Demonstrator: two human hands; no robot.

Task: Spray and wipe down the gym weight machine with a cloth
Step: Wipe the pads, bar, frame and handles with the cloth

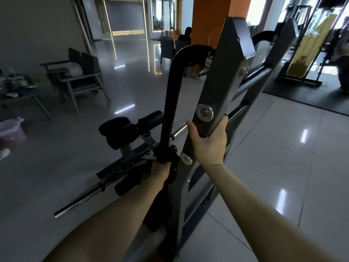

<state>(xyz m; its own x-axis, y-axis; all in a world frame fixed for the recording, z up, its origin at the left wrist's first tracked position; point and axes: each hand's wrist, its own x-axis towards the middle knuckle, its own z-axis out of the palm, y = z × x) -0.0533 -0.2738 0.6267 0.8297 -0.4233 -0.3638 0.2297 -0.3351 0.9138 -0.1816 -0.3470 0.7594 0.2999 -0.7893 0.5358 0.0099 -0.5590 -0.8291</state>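
Left hand (160, 172) clenches black bar (171, 95) by warning sticker (154, 145); right hand (208, 144) clenches grey upright (217, 82).

Entry 1: one small yellow warning sticker (154, 145) bearing a black triangle symbol. It stands on the grey metal bracket (147, 138) just beside the black pad (120, 132) of the weight machine (217, 82). Any wording on it is too small for me to read. Entry 2: elsewhere in my view I can read no text, brand or number.
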